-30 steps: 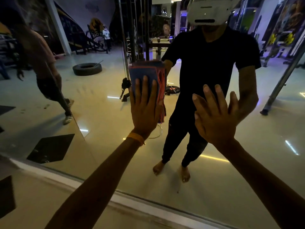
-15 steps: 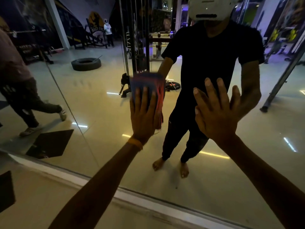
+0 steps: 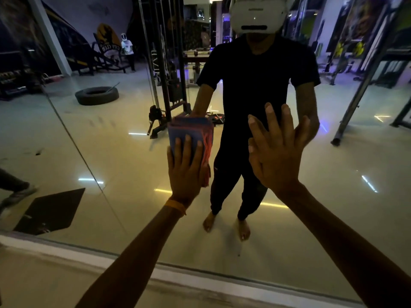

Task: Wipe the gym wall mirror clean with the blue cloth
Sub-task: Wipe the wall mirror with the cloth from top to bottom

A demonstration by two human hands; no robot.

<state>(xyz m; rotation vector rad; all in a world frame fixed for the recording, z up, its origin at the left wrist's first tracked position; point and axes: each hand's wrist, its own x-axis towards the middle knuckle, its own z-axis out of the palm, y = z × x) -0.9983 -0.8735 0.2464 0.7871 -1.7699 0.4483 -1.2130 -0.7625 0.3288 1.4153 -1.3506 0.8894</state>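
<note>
Wiping looks underway: the left hand (image 3: 185, 172) presses the folded blue cloth (image 3: 189, 132) against the wall mirror (image 3: 115, 156) with straight, close fingers, the right hand (image 3: 277, 156) braces flat beside it, fingers spread, and the next stroke probably needs steady pressure.

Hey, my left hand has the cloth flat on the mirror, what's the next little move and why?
Probably slide the left hand and blue cloth leftward and slightly up across the mirror: faint finger-like smears show on the glass there, and the cloth is already pressed flat. The right hand seems to rest open on the glass, bracing.
</note>
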